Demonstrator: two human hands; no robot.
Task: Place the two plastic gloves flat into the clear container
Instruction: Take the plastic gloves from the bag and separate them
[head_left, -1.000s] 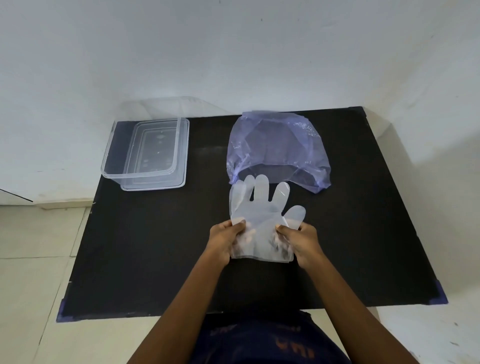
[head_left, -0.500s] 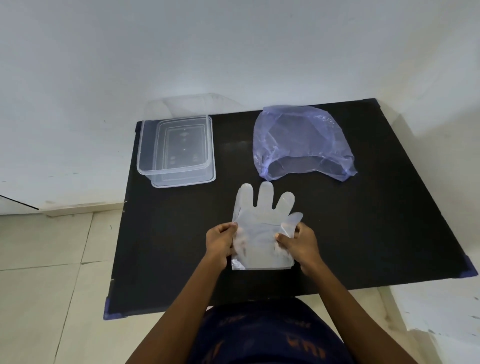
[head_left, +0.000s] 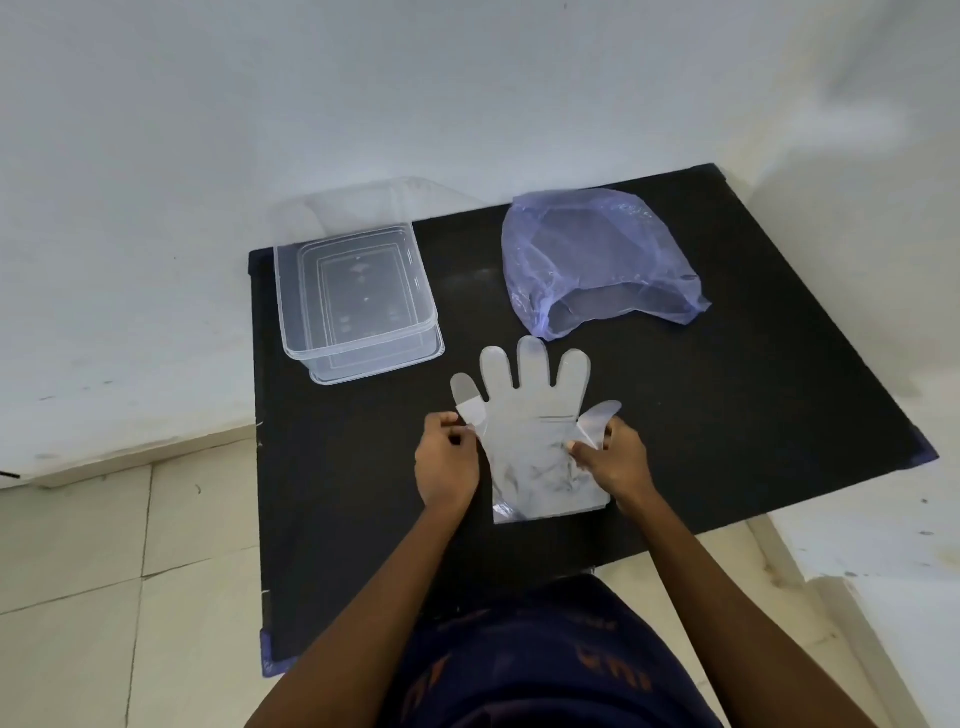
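Thin clear plastic gloves (head_left: 535, 415) lie stacked on the black table (head_left: 753, 374), fingers pointing away from me; how many layers there are I cannot tell. My left hand (head_left: 447, 462) pinches the left edge near the little finger. My right hand (head_left: 615, 460) pinches the right edge by the thumb. The clear container (head_left: 353, 296) stands open at the table's back left, up and left of the gloves, with nothing visible inside.
A crumpled blue-violet plastic bag (head_left: 597, 254) lies at the back of the table, right of the container. White walls close in behind and on the right. Tiled floor (head_left: 104, 571) shows to the left.
The view has shifted, so table and container sit further right. The gloves now lie spread wider and flatter, with my hands a little further apart on their edges.
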